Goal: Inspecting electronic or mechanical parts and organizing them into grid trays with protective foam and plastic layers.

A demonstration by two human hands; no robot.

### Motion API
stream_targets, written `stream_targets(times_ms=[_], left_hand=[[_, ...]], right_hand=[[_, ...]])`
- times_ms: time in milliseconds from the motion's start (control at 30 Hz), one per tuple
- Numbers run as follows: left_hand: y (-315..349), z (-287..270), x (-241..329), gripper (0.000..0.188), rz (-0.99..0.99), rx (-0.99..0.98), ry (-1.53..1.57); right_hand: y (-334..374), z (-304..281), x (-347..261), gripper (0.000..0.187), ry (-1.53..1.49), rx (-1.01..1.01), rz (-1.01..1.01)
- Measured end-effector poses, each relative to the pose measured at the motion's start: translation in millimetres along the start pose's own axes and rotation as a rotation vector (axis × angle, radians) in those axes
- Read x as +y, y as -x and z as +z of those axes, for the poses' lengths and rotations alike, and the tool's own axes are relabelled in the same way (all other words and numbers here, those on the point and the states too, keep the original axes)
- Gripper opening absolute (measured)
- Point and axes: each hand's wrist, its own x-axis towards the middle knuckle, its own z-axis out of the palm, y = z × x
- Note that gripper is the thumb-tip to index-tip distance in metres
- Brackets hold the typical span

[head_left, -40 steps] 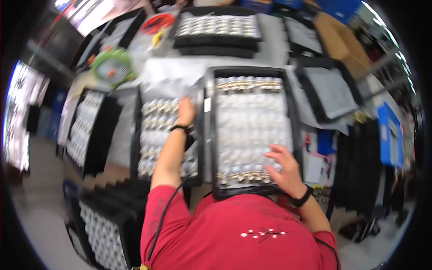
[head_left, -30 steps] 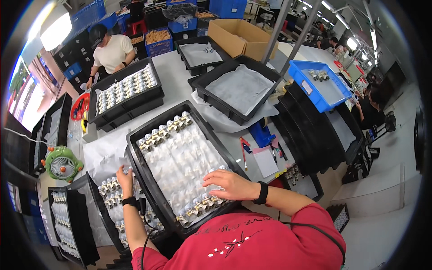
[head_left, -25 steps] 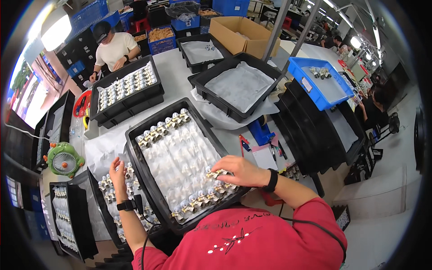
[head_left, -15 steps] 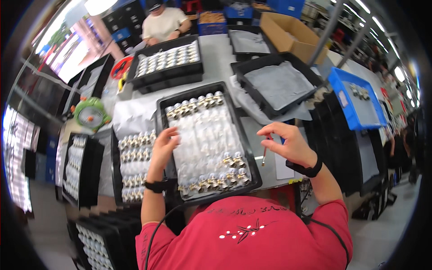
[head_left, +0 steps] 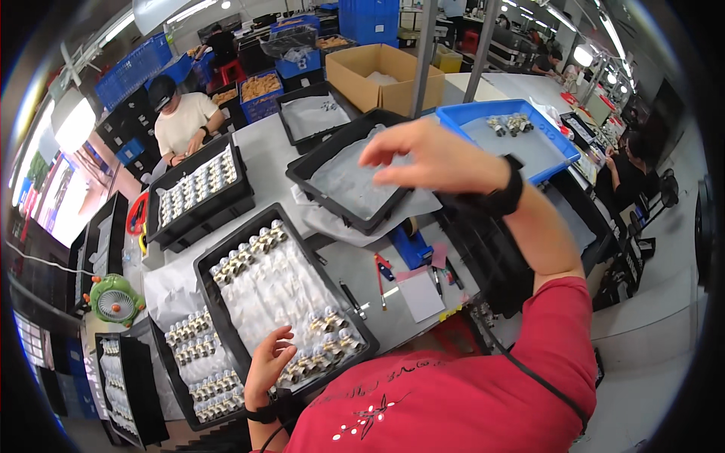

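Observation:
My right hand [head_left: 434, 155] is raised over a black tray [head_left: 366, 225] lined with grey-white sheet. Its fingers are loosely bent and apart, with nothing seen between them. My left hand [head_left: 268, 364] is at the near left side of another black tray [head_left: 198, 273]; thumb and fingers are apart, holding nothing visible. In that tray, small silvery-white and gold figurines [head_left: 321, 355] stand in rows at the near and far ends, with clear wrapping [head_left: 276, 298] between them. A thin red-handled brush [head_left: 380, 279] lies on the table to the right of this tray.
Beside the brush are a pen [head_left: 351, 297], a white notepad [head_left: 421, 296] and a blue tape dispenser [head_left: 412, 245]. A blue tray [head_left: 472, 113] with a few figurines stands at right. More figurine trays stand left, near a green fan [head_left: 115, 298]. Across the table a person [head_left: 181, 121] works.
My right hand has let go of the brush and moved up and away to the right. The view has turned right; my left hand now sits near the tray's near end.

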Motion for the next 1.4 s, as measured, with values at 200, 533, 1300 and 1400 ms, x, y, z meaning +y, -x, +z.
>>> stream_targets(times_ms=[200, 533, 1300, 1400], left_hand=[[-41.5, 43.3, 39.6, 0.043, 0.114, -0.169, -0.108], [-54.6, 98.2, 84.3, 0.045, 0.134, -0.258, -0.159], [-125.4, 207.9, 187.4, 0.042, 0.204, -0.52, 0.816], [-129.6, 212.0, 175.8, 0.039, 0.191, -0.53, 0.916]], right_hand=[[42.3, -103.5, 98.8, 0.031, 0.246, 0.004, 0.376], [51.2, -80.3, 190.1, 0.065, 0.511, -0.536, 0.589], [126.3, -6.5, 60.3, 0.072, -0.618, -0.028, 0.055], [126.6, 7.0, 63.4, 0.071, -0.698, -0.065, 0.06]])
